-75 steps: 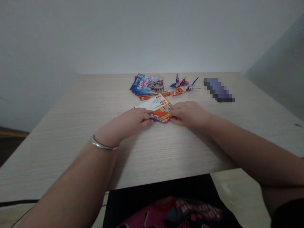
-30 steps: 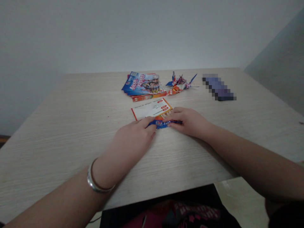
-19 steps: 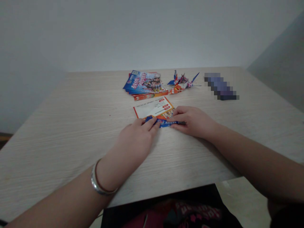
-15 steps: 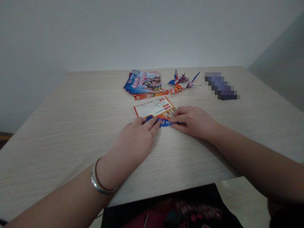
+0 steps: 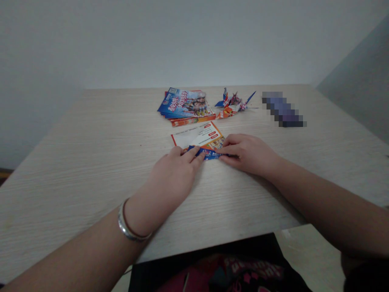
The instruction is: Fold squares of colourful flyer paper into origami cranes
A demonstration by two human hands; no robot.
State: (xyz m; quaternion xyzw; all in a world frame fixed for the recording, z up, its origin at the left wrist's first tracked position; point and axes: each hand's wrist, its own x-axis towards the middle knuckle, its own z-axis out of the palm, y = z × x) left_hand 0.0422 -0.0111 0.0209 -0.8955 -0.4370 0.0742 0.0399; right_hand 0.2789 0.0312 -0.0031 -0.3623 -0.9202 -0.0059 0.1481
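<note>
Our left hand [image 5: 174, 172], fingers flat, pins the folded edge of the flyer [image 5: 199, 138] on the table [image 5: 91, 154] while our right hand [image 5: 247, 154] pinches it, so we should square corners before creasing.

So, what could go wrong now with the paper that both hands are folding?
The left hand and right hand press only the narrow blue fold of the flyer; its far part lies free, so it may slide on the table and crease crooked. A push forward could nudge the flyer stack behind.
</note>
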